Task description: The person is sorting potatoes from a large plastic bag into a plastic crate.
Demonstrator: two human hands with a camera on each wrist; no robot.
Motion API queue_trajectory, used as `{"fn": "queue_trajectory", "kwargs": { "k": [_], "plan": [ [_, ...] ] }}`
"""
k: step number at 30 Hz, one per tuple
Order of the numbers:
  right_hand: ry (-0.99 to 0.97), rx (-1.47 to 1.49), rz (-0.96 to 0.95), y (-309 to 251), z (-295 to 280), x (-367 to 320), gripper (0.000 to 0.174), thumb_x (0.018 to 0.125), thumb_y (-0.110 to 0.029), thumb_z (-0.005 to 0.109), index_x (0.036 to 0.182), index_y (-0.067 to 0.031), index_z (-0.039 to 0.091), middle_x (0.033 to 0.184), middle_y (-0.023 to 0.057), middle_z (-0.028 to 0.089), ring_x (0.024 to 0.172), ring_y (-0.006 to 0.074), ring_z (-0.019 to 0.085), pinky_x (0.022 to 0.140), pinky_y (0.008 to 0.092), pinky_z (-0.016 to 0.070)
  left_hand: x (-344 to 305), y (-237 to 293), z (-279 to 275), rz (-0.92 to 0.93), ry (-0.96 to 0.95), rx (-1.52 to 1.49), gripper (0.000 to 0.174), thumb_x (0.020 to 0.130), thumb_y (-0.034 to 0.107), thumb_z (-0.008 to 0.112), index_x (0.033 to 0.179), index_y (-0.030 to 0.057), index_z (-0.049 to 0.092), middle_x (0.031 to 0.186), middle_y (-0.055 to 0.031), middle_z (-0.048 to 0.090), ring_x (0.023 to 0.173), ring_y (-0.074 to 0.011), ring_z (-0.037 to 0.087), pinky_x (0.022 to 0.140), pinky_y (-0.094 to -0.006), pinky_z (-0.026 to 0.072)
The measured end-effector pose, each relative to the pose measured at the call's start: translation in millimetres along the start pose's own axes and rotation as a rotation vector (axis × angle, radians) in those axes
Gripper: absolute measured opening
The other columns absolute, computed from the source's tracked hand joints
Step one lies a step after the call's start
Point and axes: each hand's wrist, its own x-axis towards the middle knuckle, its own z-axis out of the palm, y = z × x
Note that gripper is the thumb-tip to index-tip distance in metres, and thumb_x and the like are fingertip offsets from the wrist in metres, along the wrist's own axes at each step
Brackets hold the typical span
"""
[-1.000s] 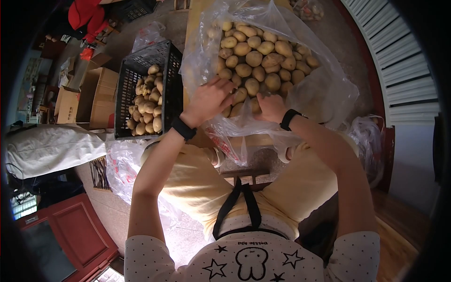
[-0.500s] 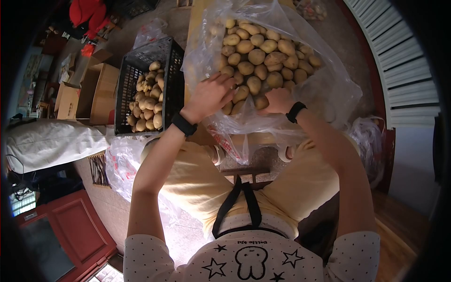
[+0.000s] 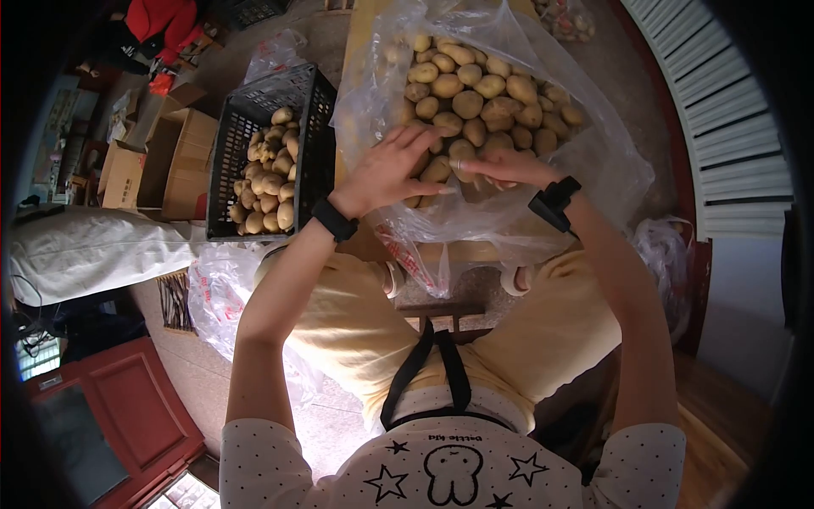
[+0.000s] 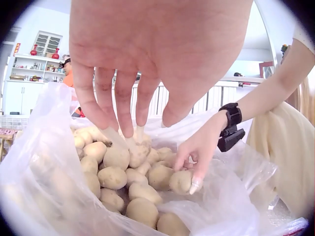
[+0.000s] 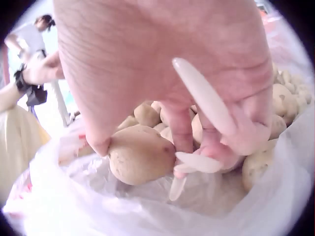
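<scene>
Many potatoes [image 3: 468, 104] lie in a large open clear plastic bag [image 3: 615, 161] in front of me. My right hand [image 3: 513, 167] is over the near side of the pile and pinches one potato [image 5: 140, 156] between thumb and index finger. The other fingers of that hand curl inward, their long nails showing in the right wrist view. Just left of it, my left hand [image 3: 386, 176] hangs over the pile with long, loose fingers and the thumb held apart. Its fingertips reach a knobbly potato [image 4: 140, 153] in the left wrist view.
A black plastic crate [image 3: 320, 127] partly filled with potatoes stands left of the bag. Beyond it are open cardboard boxes [image 3: 191, 153]. The bag rests on a wooden surface [image 3: 360, 38]. More plastic bags [image 3: 660, 254] lie to the right. A person in red [image 3: 165, 25] is at the far left.
My right hand has moved slightly up and right and turned, and now a potato shows in its pinch. My left hand has shifted slightly right, its thumb stretched out toward the right hand.
</scene>
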Motion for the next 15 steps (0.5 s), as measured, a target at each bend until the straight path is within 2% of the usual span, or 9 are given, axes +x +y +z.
{"fn": "queue_trajectory", "kwargs": {
  "k": [1,3,4,6,7,9,10,13,15],
  "plan": [
    [-0.002,-0.004,-0.002,-6.3,0.6,-1.9,0.065,0.074,-0.070,0.055,0.065,-0.0056,0.060,0.057,0.0037,0.055,0.050,0.0111,0.052,0.048,0.0228,0.0381,1.4,1.3,-0.8,-0.003,0.004,0.002,0.061,0.073,0.027,0.071,0.127,0.0106,0.048,0.114,-0.0113,0.056,0.105,-0.0296,0.054,0.086,-0.0357,0.0471],
    [0.008,0.312,-0.151,-15.0,5.9,-7.1,0.062,0.081,-0.068,0.047,0.063,-0.0088,0.054,0.051,-0.0018,0.046,0.043,0.0058,0.040,0.043,0.0197,0.0303,2.3,3.3,-2.2,-0.015,-0.042,-0.216,0.072,0.071,0.029,0.076,0.132,0.0099,0.043,0.121,-0.0127,0.053,0.110,-0.0288,0.052,0.089,-0.0356,0.0458],
    [0.002,0.309,-0.154,-17.2,7.0,-8.3,0.062,0.081,-0.068,0.047,0.063,-0.0088,0.054,0.051,-0.0018,0.046,0.043,0.0058,0.040,0.043,0.0197,0.0303,2.7,3.1,-0.7,-0.021,-0.040,-0.213,0.072,0.071,0.029,0.076,0.132,0.0099,0.043,0.121,-0.0127,0.053,0.110,-0.0288,0.052,0.089,-0.0356,0.0458],
    [-0.087,0.404,-0.196,-22.8,9.5,-10.0,0.065,0.084,-0.067,0.041,0.072,-0.0053,0.056,0.055,-0.0013,0.048,0.047,0.0070,0.044,0.045,0.0200,0.0337,5.0,3.3,0.9,-0.112,-0.026,-0.454,0.069,0.074,0.043,0.071,0.128,0.0088,0.047,0.110,-0.0149,0.059,0.101,-0.0275,0.058,0.080,-0.0370,0.0484],
    [-0.101,0.394,-0.202,-25.6,12.2,-12.5,0.065,0.084,-0.067,0.041,0.072,-0.0053,0.056,0.055,-0.0013,0.048,0.047,0.0070,0.044,0.045,0.0200,0.0337,5.4,4.5,-0.1,-0.125,-0.016,-0.447,0.069,0.074,0.043,0.071,0.128,0.0088,0.047,0.110,-0.0149,0.059,0.101,-0.0275,0.058,0.080,-0.0370,0.0484],
    [-0.163,0.583,-0.118,-34.0,16.9,-18.0,0.068,0.087,-0.067,0.033,0.083,-0.0037,0.057,0.062,-0.0007,0.050,0.053,0.0067,0.047,0.048,0.0193,0.0364,2.9,6.0,-5.2,-0.326,-0.196,-0.424,0.068,0.076,0.029,0.073,0.130,-0.0001,0.043,0.113,-0.0174,0.057,0.093,-0.0251,0.063,0.077,-0.0330,0.0507],
    [-0.228,0.546,-0.073,-37.5,12.4,-19.6,0.074,0.088,-0.069,0.027,0.095,-0.0023,0.058,0.068,-0.0001,0.053,0.058,0.0068,0.050,0.051,0.0190,0.0387,-0.3,3.6,-0.9,-0.304,-0.146,-0.458,0.065,0.077,0.028,0.072,0.126,-0.0046,0.045,0.107,-0.0178,0.059,0.086,-0.0209,0.064,0.071,-0.0316,0.0514],
    [-0.152,0.576,-0.038,-41.0,12.2,-21.3,0.076,0.089,-0.067,0.024,0.097,-0.0018,0.062,0.066,-0.0010,0.054,0.057,0.0070,0.051,0.051,0.0182,0.0397,-4.2,-14.5,10.8,-0.299,-0.109,-0.458,0.061,0.080,0.032,0.070,0.123,-0.0054,0.048,0.105,-0.0155,0.060,0.086,-0.0167,0.062,0.071,-0.0303,0.0500],
    [-0.090,0.451,-0.067,-35.6,11.0,-20.0,0.073,0.090,-0.065,0.026,0.095,-0.0021,0.063,0.066,-0.0009,0.055,0.056,0.0068,0.051,0.050,0.0185,0.0397,-6.0,-31.7,13.4,-0.488,-0.055,-0.647,0.065,0.077,0.052,0.065,0.115,0.0003,0.055,0.087,-0.0129,0.066,0.074,-0.0193,0.063,0.067,-0.0320,0.0496]
  ]
}}
